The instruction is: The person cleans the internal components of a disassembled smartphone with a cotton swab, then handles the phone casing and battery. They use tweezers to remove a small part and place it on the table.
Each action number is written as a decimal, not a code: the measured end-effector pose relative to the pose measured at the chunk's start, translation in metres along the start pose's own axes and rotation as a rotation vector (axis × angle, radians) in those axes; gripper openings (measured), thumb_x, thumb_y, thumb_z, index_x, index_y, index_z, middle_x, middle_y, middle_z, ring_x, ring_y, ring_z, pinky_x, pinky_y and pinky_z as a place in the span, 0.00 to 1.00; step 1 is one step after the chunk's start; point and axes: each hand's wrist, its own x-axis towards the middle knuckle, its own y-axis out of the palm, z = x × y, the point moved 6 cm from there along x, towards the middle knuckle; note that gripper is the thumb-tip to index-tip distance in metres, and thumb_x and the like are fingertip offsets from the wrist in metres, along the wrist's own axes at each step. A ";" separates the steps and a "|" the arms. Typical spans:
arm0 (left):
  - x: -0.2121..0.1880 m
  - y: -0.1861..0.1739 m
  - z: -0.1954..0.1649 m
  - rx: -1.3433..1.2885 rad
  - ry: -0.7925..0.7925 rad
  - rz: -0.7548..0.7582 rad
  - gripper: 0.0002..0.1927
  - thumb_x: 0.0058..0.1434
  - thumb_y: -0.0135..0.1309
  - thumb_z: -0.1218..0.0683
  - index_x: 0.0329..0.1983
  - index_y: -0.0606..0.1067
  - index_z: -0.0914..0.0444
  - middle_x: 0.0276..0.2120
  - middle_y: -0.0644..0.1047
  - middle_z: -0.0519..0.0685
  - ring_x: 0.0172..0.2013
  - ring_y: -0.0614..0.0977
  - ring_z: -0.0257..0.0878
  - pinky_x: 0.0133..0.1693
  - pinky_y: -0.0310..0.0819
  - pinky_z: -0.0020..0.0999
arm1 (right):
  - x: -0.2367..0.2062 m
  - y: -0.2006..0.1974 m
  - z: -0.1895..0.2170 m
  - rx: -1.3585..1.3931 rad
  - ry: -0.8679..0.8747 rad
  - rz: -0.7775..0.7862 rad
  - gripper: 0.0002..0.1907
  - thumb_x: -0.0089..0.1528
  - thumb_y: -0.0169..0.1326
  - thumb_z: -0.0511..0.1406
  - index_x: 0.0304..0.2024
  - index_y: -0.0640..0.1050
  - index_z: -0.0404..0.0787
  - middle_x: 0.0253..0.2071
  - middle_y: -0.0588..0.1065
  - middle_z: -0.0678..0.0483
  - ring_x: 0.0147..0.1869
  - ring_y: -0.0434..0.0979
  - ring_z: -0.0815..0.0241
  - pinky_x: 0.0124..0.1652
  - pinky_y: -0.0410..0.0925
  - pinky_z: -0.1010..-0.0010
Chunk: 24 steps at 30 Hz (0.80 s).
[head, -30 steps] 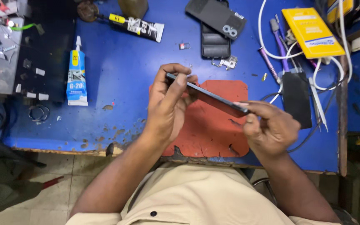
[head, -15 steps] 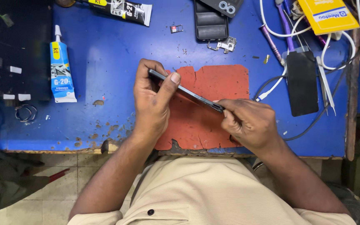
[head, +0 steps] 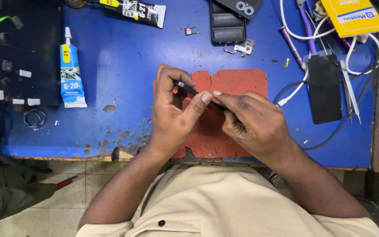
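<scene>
At the far left a black tray (head: 27, 48) sits on the blue worn surface (head: 123, 66), with small white and grey bits scattered over it. Just right of the tray lies a blue and white glue tube (head: 70, 74), its white nozzle pointing to the far side. Farther off, at the far edge, a black and white tube (head: 139, 12) lies on its side. The near edge of the surface is chipped and stained brown.

Near the middle, a flat red-orange rubber mat (head: 237, 83) with ragged edges lies on the surface. Above it the left hand (head: 174, 116) is curled, thumb and fingers pinched on the left end of a thin dark phone held edge-on (head: 189, 90), its forefinger stretched along the edge toward the right. The phone runs slantwise from far left to near right, raised over the mat. The right hand (head: 255, 125) is closed round its other end, fingers folded over it so that this end is hidden; the fingertips of the two hands meet in the middle.

Beyond the hands, a black ribbed phone case (head: 227, 26) lies at the far edge, with a small metal bracket (head: 242, 47) just near it. To the right a flat black rectangular panel (head: 324, 87) lies among white cables (head: 294, 30), a pair of metal tweezers (head: 351, 92) beside it, and a yellow box (head: 352, 16) at the far right corner.
</scene>
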 end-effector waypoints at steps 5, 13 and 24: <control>-0.002 0.003 -0.009 0.092 0.070 0.035 0.15 0.70 0.61 0.58 0.48 0.66 0.64 0.44 0.62 0.46 0.41 0.67 0.32 0.46 0.66 0.25 | 0.006 0.000 0.006 -0.069 -0.021 -0.013 0.20 0.60 0.59 0.21 0.54 0.77 0.34 0.35 0.76 0.48 0.35 0.77 0.54 0.36 0.71 0.64; -0.002 0.004 -0.022 0.178 0.115 0.094 0.19 0.56 0.54 0.65 0.50 0.65 0.65 0.44 0.63 0.50 0.45 0.68 0.39 0.49 0.65 0.31 | 0.013 0.000 0.010 -0.076 -0.058 -0.027 0.21 0.61 0.59 0.22 0.57 0.76 0.33 0.36 0.76 0.48 0.37 0.77 0.53 0.38 0.72 0.63; -0.003 0.019 -0.034 0.322 0.305 0.096 0.22 0.59 0.60 0.64 0.55 0.67 0.67 0.47 0.70 0.53 0.47 0.71 0.45 0.48 0.72 0.35 | 0.022 -0.002 0.012 0.002 -0.025 -0.087 0.22 0.63 0.61 0.25 0.60 0.74 0.33 0.37 0.78 0.51 0.38 0.79 0.57 0.37 0.73 0.70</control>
